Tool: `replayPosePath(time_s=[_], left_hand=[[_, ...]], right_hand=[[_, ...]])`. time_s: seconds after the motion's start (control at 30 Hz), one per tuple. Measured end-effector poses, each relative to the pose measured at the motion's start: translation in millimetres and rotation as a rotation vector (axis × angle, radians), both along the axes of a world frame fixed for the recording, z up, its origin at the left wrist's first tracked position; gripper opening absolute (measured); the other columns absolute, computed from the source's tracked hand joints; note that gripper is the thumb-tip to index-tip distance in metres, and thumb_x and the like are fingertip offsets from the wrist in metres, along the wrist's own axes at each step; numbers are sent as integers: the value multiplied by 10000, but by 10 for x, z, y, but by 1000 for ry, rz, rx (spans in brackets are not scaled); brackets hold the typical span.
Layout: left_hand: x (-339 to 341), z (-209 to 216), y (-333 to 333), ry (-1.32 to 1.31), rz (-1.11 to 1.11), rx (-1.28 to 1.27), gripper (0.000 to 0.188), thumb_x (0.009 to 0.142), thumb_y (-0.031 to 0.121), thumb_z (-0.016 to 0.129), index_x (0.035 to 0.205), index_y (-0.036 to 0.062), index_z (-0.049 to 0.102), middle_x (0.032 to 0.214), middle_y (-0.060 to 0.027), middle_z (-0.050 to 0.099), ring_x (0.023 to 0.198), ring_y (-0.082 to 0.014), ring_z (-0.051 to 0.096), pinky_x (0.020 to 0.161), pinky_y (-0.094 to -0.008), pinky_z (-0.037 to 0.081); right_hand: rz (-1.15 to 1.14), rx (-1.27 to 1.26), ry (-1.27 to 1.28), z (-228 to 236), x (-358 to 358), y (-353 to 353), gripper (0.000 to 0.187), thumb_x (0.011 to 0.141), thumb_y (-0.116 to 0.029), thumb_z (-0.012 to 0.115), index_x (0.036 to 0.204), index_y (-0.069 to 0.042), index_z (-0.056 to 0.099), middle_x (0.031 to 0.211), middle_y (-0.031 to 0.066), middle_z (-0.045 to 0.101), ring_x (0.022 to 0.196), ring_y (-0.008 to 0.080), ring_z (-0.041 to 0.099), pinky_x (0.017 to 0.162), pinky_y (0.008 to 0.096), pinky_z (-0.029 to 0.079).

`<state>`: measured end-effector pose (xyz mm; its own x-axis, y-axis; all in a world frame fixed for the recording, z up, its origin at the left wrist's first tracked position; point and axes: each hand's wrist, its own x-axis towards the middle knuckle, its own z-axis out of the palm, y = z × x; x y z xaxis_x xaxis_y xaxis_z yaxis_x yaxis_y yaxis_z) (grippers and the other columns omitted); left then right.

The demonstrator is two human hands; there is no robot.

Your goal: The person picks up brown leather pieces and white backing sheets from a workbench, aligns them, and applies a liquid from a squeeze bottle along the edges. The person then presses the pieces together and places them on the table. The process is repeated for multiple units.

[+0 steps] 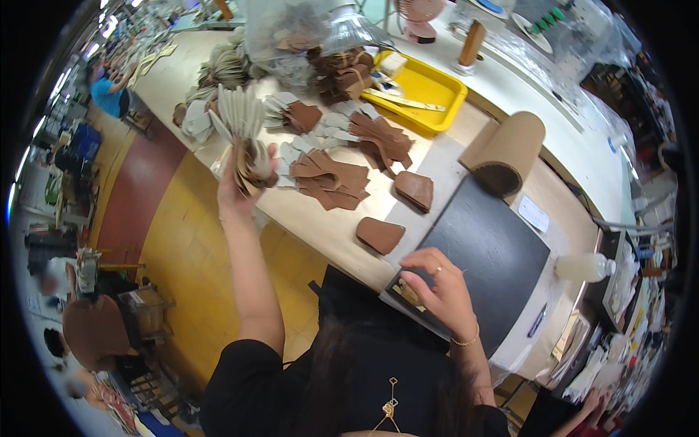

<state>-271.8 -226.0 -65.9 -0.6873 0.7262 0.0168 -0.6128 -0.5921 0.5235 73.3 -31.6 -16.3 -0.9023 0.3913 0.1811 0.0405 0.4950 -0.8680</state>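
Observation:
At the table's left edge, my left hand (231, 195) is closed around a fanned bundle of leather pieces (240, 120), brown at the bottom and pale grey above. My right hand (444, 291) hovers over the near corner of a black mat (488, 255), its fingers curved and apart with nothing visible in them. Just beyond it lies a small brown leather piece (380, 235). A short stack of brown pieces (414, 191) sits farther back. Between the hands, brown leather pieces (331, 180) are spread in an overlapping fan.
A yellow tray (455, 102) stands at the back, beside a banded brown bundle (348, 76). On the right are a brown leather roll (510, 149), a translucent bottle (585, 267) and a pen (538, 320). Another person (109, 91) sits at the far left.

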Motion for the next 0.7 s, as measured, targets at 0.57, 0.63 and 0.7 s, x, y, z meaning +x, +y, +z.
replayPosePath(time_s=[0.57,0.63,0.7], left_hand=[[2060,-231,1511,-228,-917,236,495,946,324,543,1344,45,448,1309,-154,537,1294,-307,447,1059,-604,358],[2137,-210,1567,-261,-937,169,561,918,284,597,1376,29,397,1341,-156,508,1291,-311,449,1045,-595,382],[2180,-180,1637,-296,-958,62,575,902,267,624,1370,19,400,1338,-159,509,1290,-306,451,1037,-588,397]], right_hand=[[-218,-459,208,-88,713,216,539,807,-15,689,1294,-80,468,1205,78,497,1036,172,573,847,291,476],[-177,-447,202,-74,821,217,551,795,-8,700,1290,-80,471,1189,73,510,1023,171,582,842,287,479],[-231,-389,228,-43,912,218,421,799,-3,693,1186,-76,544,1168,80,515,973,181,604,807,291,503]])
